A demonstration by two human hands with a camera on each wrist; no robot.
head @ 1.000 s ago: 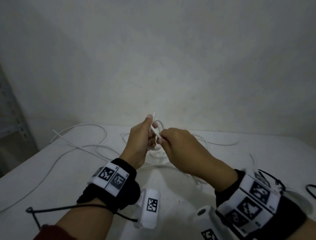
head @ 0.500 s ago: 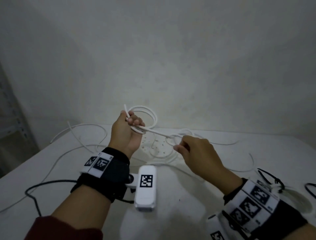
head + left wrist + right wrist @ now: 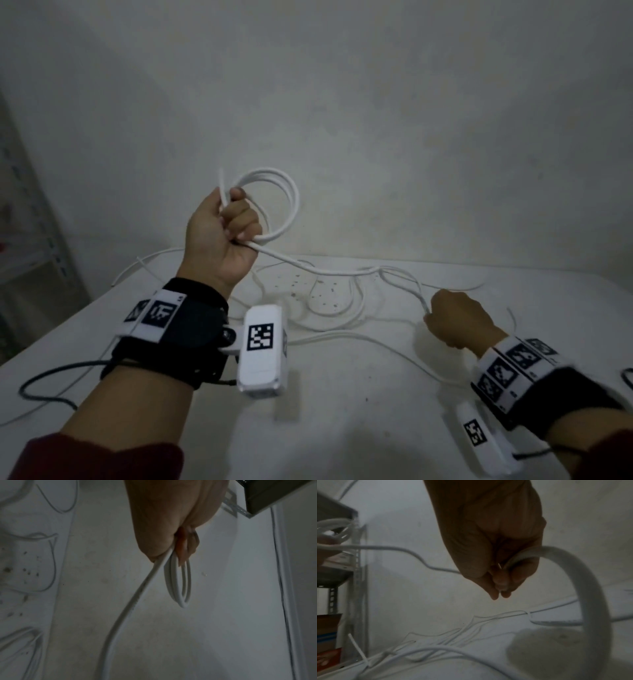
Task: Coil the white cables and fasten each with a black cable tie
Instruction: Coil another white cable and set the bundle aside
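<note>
Head view showed the left hand (image 3: 222, 236) raised at 11 o'clock, fingers curled round a small coil (image 3: 274, 202) of white cable (image 3: 329, 270). From it the cable ran toward 3 o'clock, where the right hand (image 3: 455, 322) pinched it just above the desk (image 3: 342, 428).

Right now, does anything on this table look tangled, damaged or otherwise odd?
Nothing looks damaged. Loose white cables sprawl overlapping across the table, expected mid-task. The left hand grips a neat coil; the right hand holds the trailing cable.
</note>
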